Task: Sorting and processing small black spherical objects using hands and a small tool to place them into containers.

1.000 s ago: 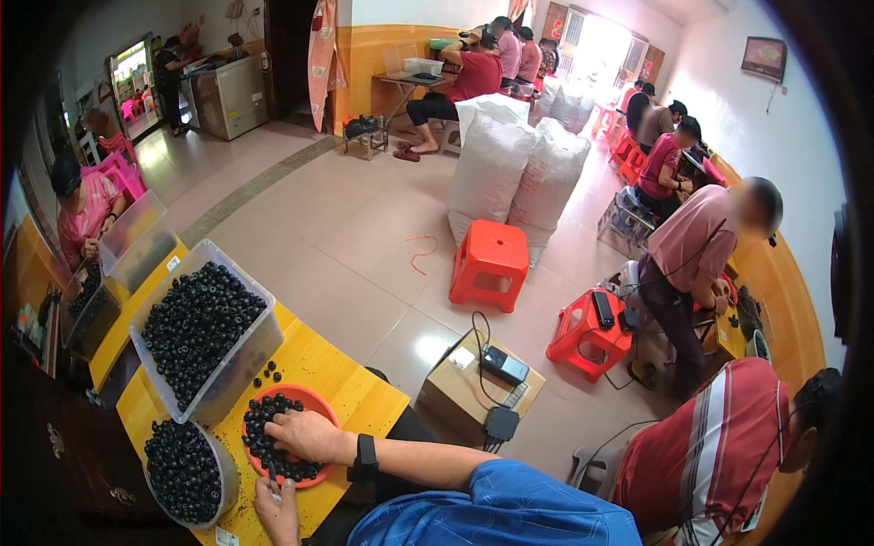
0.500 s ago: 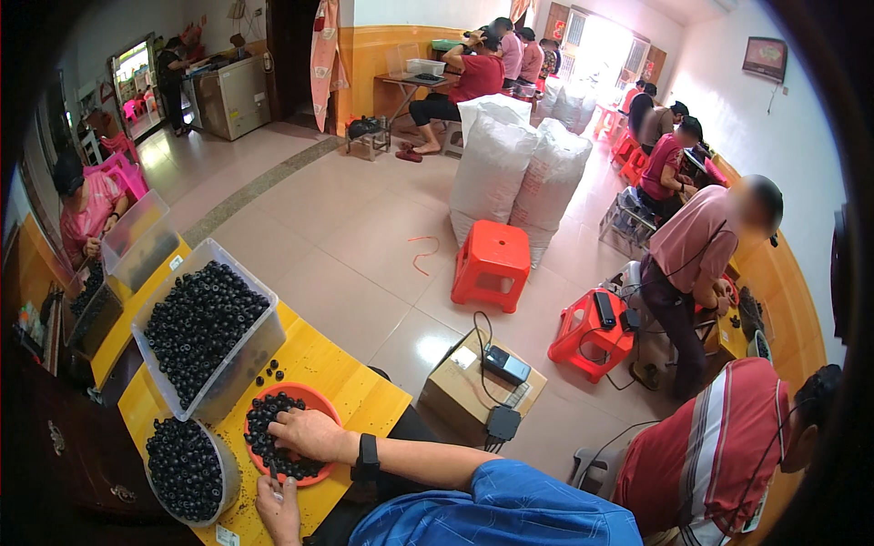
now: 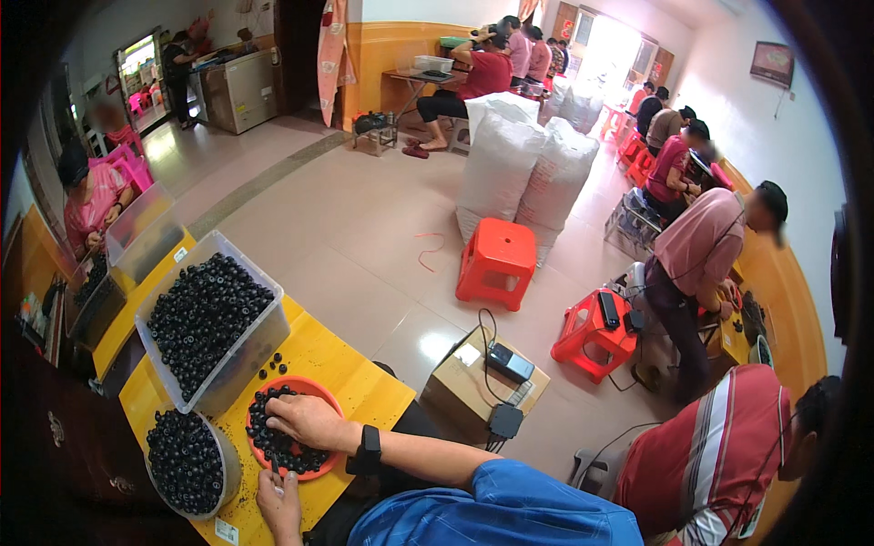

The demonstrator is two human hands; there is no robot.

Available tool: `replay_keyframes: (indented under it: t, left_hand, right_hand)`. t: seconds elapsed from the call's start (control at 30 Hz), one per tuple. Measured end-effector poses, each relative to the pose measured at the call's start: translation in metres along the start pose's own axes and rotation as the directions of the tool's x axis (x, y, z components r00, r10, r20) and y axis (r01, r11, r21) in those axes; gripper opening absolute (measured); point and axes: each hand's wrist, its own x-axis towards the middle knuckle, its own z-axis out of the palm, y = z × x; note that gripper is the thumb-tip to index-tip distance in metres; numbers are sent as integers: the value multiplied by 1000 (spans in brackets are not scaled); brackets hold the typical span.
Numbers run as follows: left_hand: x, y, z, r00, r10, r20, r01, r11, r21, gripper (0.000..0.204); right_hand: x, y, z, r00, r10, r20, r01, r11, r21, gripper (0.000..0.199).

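Note:
Small round black pieces with holes fill much of a shallow orange bowl (image 3: 333,397) on the yellow table. My right hand (image 3: 309,422), with a dark watch on its wrist, reaches over the bowl. Its fingers are bent together down among the pieces, and whatever they pinch is hidden. At the bowl's near rim my left hand (image 3: 279,500) is closed around a slim dark tool (image 3: 275,464) that points up into the bowl. A few loose black pieces (image 3: 273,366) lie on the table just beyond the rim.
Left of the bowl stand a large clear bin (image 3: 238,364) and a rounder clear tub (image 3: 231,469), both full of black pieces. A cardboard box (image 3: 455,378) with a device and cables sits right of the table (image 3: 364,391). Red stools (image 3: 499,250), white sacks and several seated people are farther off.
My right hand has shifted slightly within the bowl, and its fingers have drawn closer together. The left hand stays by the near rim. The whole view has moved slightly.

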Motion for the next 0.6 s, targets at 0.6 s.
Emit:
replay_keyframes:
  t: [0.6]
  left_hand:
    - [-4,-18,-2,997,75,-3,-75,989,-130,30]
  right_hand:
    - [-12,-7,1,986,29,163,-24,999,-30,29]
